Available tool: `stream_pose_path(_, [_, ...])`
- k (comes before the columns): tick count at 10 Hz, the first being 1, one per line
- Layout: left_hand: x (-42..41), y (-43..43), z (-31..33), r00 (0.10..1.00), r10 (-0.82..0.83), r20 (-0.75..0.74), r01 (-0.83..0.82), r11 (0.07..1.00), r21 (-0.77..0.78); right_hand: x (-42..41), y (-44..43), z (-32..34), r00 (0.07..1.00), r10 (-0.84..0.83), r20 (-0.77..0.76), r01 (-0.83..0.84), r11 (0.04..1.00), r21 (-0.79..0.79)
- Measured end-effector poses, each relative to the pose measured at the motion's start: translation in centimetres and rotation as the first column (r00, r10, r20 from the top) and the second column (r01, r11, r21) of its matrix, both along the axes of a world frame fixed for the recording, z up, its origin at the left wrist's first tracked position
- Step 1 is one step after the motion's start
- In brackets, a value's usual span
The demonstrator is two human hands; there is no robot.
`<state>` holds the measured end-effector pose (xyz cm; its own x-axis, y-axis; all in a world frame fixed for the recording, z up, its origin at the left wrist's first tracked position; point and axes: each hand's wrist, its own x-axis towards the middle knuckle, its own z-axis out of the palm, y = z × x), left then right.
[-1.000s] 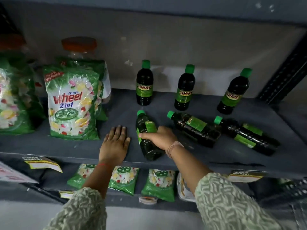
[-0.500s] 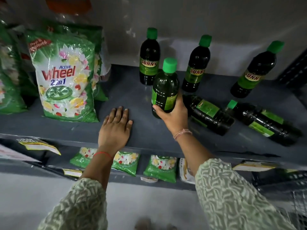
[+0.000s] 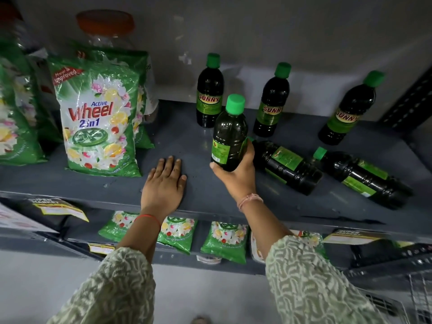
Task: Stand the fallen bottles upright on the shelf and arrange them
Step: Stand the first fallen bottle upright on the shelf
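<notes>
While the detergent bag stands untouched at the left end of the shelf, the left hand lies flat beside it, fingers spread and holding nothing — it looks like a brace only. Just to its right, the right hand has its fingers wrapped around the lower body of the held bottle, which is upright, green cap on top; whether its base touches the shelf I cannot tell. Behind it three standing bottles — first, second and third — line the back wall, unevenly spaced. Further right, two fallen bottles lie on their sides, caps pointing left. By my reckoning the job is roughly at its midpoint: one bottle is being righted, two remain down, and the spacing awaits tidying.
</notes>
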<state>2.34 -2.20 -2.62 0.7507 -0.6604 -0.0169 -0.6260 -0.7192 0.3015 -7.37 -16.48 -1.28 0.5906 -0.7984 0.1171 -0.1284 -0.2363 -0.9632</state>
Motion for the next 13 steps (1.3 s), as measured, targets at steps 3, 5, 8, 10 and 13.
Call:
stream_pose_path(3, [0.1,0.1,0.0,1.0,-0.002,-0.004,0.002,1.0,-0.007,-0.5,0.2,0.4,0.999,-0.042,-0.02,0.042,0.999,-0.011])
stream_pose_path(5, [0.1,0.0,-0.1,1.0,-0.003,0.002,0.003,1.0,-0.005,-0.2,0.3,0.3,0.992,-0.048,-0.115,0.034,0.992,-0.119])
stream_pose_path(8, [0.1,0.1,-0.1,1.0,-0.007,0.003,0.007,1.0,0.004,-1.5,-2.1,-0.4,0.981,0.154,-0.116,-0.142,0.984,0.104])
stream_pose_path(10, [0.2,0.1,-0.2,1.0,-0.011,0.011,0.011,1.0,0.007,-0.6,-0.7,0.1,0.991,-0.019,-0.134,0.02,1.0,0.005])
stream_pose_path(13, [0.3,0.0,-0.4,1.0,-0.011,0.012,0.011,1.0,0.005,-1.5,-1.8,0.1,0.984,0.059,-0.169,-0.044,0.995,0.092])
